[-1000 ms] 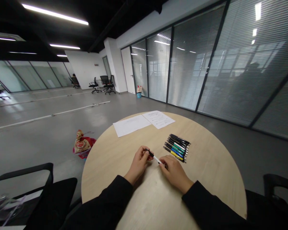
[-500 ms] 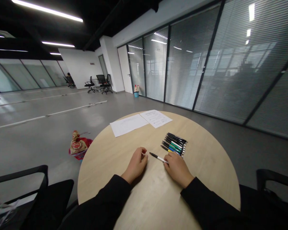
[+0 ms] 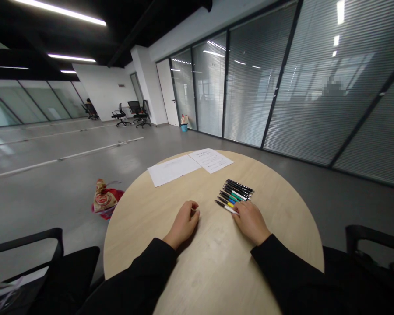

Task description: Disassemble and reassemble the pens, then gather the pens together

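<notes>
My right hand (image 3: 251, 222) is closed on the white end of a pen (image 3: 230, 209) with a black tip section. This pen lies at the near side of a row of pens (image 3: 233, 192), close beside the others and roughly in line with them. Black, white, green, blue and yellow barrels show in the row; my fingers cover some of their ends. My left hand (image 3: 183, 222) rests on the table to the left, fingers loosely curled, with a gap between thumb and forefinger. Nothing can be seen in it.
Two sheets of paper (image 3: 174, 170) lie at the far side of the round wooden table (image 3: 134, 236), the right one printed. A red and tan bag (image 3: 105, 201) stands on the floor at left. Black chairs (image 3: 68, 271) flank the table.
My right hand has moved the white pen right and away from me, up against the row. My left hand has stayed about where it was. The view has shifted slightly.
</notes>
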`<action>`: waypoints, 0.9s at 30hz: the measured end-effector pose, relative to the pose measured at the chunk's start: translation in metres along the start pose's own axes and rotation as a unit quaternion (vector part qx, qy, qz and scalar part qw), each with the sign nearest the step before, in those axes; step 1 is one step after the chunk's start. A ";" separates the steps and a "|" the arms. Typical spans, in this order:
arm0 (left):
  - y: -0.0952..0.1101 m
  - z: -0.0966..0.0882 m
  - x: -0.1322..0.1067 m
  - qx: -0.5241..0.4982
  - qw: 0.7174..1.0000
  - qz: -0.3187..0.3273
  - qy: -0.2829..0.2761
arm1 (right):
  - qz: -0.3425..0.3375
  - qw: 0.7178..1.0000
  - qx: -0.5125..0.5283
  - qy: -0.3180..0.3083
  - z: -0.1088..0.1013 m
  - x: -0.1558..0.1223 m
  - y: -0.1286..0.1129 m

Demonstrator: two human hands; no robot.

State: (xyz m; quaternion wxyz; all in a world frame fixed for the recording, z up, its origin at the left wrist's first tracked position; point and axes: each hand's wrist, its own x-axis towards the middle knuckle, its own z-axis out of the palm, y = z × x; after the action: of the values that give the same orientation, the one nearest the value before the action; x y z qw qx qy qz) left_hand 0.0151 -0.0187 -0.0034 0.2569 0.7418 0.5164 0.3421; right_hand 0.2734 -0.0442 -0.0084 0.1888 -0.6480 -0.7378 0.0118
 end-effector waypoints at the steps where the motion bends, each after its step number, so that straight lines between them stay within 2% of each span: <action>1: 0.000 0.000 0.000 0.002 1.000 0.000 0.000 | 0.003 1.000 -0.001 0.004 0.000 0.000 0.002; 11: -0.011 0.002 0.003 0.067 0.996 0.061 -0.019 | 0.028 1.000 0.002 -0.001 -0.003 0.003 0.009; 17: -0.006 0.003 0.000 0.117 0.987 0.096 -0.047 | 0.017 0.999 0.023 0.016 -0.001 0.003 0.008; 20: -0.003 0.003 -0.001 0.142 0.982 0.110 -0.056 | -0.029 0.997 0.052 0.047 -0.001 0.000 -0.005; 22: -0.001 0.003 -0.002 0.163 0.978 0.120 -0.057 | -0.087 0.992 0.076 0.052 -0.002 -0.004 -0.017; 27: 0.000 0.000 -0.005 0.218 0.964 0.135 -0.075 | -0.176 0.977 0.122 0.016 0.003 -0.015 -0.042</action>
State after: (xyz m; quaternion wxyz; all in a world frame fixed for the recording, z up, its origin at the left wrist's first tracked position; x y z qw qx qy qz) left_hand 0.0141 -0.0230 -0.0050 0.0783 0.8660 0.4532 0.1963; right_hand 0.2341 -0.0645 -0.0039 0.2773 -0.4803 -0.8301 0.0584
